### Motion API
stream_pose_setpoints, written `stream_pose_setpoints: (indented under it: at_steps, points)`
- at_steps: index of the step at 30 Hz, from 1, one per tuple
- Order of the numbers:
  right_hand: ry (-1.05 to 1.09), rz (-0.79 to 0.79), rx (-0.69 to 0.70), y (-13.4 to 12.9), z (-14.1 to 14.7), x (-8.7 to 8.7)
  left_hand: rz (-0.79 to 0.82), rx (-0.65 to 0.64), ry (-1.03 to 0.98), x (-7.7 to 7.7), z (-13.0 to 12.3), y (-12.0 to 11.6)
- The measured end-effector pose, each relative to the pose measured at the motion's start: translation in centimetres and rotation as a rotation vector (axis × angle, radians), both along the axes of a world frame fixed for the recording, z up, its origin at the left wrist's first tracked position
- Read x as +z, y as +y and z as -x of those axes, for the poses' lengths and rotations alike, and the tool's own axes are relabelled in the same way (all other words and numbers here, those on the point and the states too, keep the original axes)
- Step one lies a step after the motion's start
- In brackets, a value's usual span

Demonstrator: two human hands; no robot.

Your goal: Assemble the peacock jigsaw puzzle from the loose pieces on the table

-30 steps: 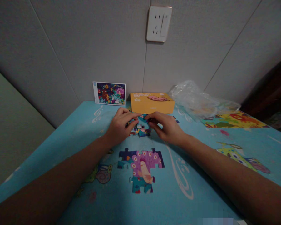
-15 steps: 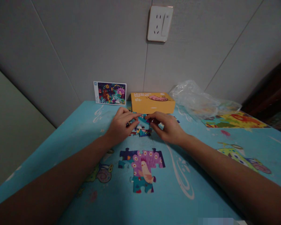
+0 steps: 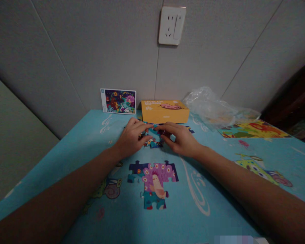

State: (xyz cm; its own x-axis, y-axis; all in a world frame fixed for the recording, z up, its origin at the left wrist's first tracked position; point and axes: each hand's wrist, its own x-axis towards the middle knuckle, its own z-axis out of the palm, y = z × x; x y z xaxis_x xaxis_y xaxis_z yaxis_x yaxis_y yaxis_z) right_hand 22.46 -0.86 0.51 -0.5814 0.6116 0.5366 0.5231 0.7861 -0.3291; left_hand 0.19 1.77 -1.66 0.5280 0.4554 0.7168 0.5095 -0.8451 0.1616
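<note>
My left hand (image 3: 133, 137) and my right hand (image 3: 179, 138) face each other over a group of loose puzzle pieces (image 3: 155, 144) in front of the yellow box. The thumb and fingers of each hand are bent toward a blue puzzle piece (image 3: 154, 131) between them, and both hands appear to pinch it by its sides. Nearer to me lies a joined puzzle section (image 3: 156, 179) with a pink peacock-like figure, flat on the blue tablecloth. More pieces are partly hidden under and behind my hands.
Against the wall stand a picture card (image 3: 119, 101) and a yellow puzzle box (image 3: 165, 112). Right of them a crumpled clear plastic bag (image 3: 210, 106) partly covers a colourful yellow sheet (image 3: 256, 130). A socket (image 3: 172, 25) is on the wall.
My fingertips have come slightly closer together over the pieces, and the right hand has shifted a little left. The joined section lies as before.
</note>
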Motion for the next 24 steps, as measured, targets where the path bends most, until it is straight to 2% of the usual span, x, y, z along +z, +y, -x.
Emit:
stream_pose_setpoints:
  at_steps: [2, 3, 5, 7, 9, 11, 13, 24]
  points:
    - [-0.024, -0.020, -0.089, 0.3, -0.3, 0.1, 0.025, 0.023, -0.014, 0.1, 0.0, -0.1]
    - [-0.036, -0.034, -0.201, 0.5, -0.6, 0.1, 0.035, 0.042, -0.026, 0.2, 0.0, -0.1]
    - [-0.094, -0.051, -0.530, 1.0, -1.5, 0.2, 0.048, 0.084, -0.056, 0.3, 0.1, -0.1]
    - [-0.253, 0.003, -0.845, 1.5, -2.6, 0.1, 0.058, 0.118, -0.080, 0.3, 0.1, -0.1]
    - [-0.455, 0.156, -0.986, 2.0, -3.5, 0.0, 0.062, 0.137, -0.087, 0.4, 0.1, 0.0]
    - [-0.580, 0.279, -1.005, 2.3, -4.1, -0.1, 0.057, 0.141, -0.086, 0.3, 0.2, 0.0]
    - [-0.611, 0.325, -0.989, 2.5, -4.3, -0.2, 0.049, 0.140, -0.088, 0.3, 0.2, 0.0]
    - [-0.533, 0.338, -0.924, 2.3, -3.7, -0.2, 0.056, 0.147, -0.088, 0.3, 0.2, 0.0]
